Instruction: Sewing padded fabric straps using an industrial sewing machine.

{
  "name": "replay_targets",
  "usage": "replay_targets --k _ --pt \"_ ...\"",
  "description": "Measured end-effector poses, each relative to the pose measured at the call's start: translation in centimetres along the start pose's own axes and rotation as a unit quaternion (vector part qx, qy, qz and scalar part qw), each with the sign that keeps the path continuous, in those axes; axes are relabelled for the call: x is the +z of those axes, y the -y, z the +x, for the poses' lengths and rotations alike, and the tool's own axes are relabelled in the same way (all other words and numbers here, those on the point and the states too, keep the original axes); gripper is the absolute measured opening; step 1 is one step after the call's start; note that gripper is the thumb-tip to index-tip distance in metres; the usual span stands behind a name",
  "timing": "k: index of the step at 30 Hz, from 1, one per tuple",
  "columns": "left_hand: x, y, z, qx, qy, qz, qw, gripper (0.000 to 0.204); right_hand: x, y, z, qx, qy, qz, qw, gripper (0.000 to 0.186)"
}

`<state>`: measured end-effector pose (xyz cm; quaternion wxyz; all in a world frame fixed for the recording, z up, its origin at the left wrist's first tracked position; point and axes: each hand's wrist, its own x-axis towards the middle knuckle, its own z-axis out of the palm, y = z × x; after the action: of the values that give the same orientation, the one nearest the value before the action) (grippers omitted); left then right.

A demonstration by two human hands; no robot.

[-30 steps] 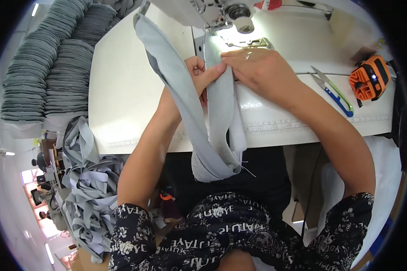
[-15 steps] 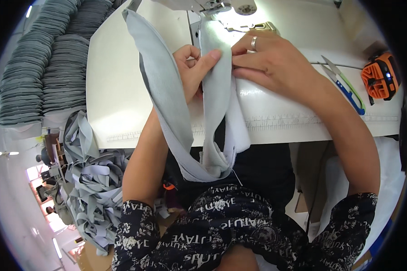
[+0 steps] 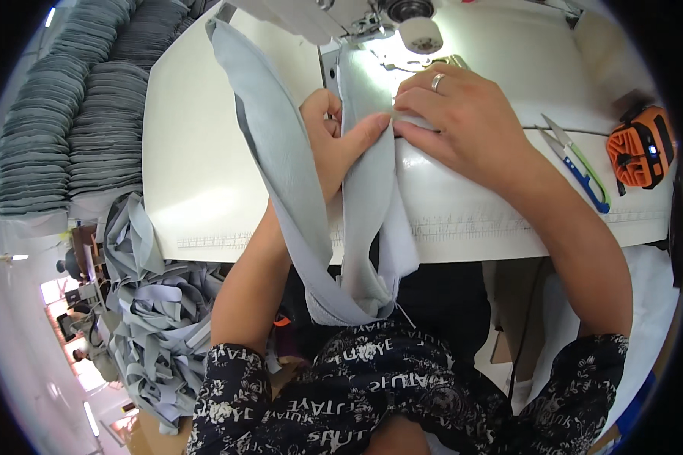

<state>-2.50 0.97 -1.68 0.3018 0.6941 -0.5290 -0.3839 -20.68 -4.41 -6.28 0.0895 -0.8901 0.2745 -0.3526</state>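
Observation:
A long pale grey fabric strip (image 3: 368, 171) runs up under the lit sewing machine head (image 3: 379, 26). Its lower part hangs over the table edge in a loop and comes back up along the left. My left hand (image 3: 334, 144) is closed on the strip, thumb across its top face, other fingers partly hidden beneath. Against the strip's right edge, my right hand (image 3: 459, 125), with a ring on one finger, pinches the cloth with thumb and fingers. Both hands are just in front of the needle area, whose exact stitching point is hard to see in the glare.
Thread snips (image 3: 577, 163) and an orange-black device (image 3: 641, 148) lie on the white table (image 3: 470, 216) at the right. Tall stacks of grey fabric pieces (image 3: 106, 125) stand at the left, above a heap of loose grey strips (image 3: 159, 334). A printed ruler runs along the table's front edge.
My left thumb has slid right across the strip to its right edge, close to my right fingertips. The whole view has shifted a little, showing more of the machine head.

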Motion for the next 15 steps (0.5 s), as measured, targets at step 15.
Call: replay_targets --k 15 --pt "-0.5 1.0 0.1 -0.007 0.017 -0.059 0.998 0.032 0.5 0.1 1.4 -0.030 -0.030 -0.053 0.998 0.011"
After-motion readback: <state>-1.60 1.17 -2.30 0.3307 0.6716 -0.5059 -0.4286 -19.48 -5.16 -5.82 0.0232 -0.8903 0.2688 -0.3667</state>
